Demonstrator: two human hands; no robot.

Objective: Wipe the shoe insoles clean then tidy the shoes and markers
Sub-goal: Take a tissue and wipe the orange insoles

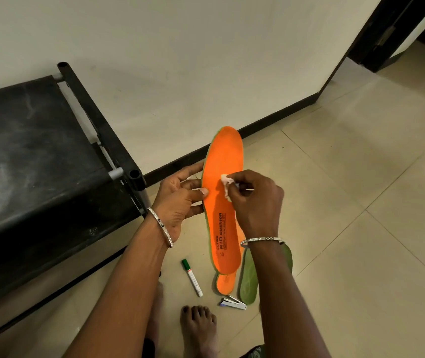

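An orange insole with black "AIR cushion" print is held up over the floor. My left hand holds its left edge, thumb on the orange face and fingers behind. My right hand pinches a small white wad of tissue and presses it on the middle of the insole. Below it on the floor lie a second orange insole, mostly hidden, and a green-bottomed insole partly behind my right forearm. A green-capped white marker lies on the tiles to their left.
A black shoe rack stands at the left against the wall. A small stapler lies near my bare foot. Beige floor tiles spread to the right toward a dark door frame.
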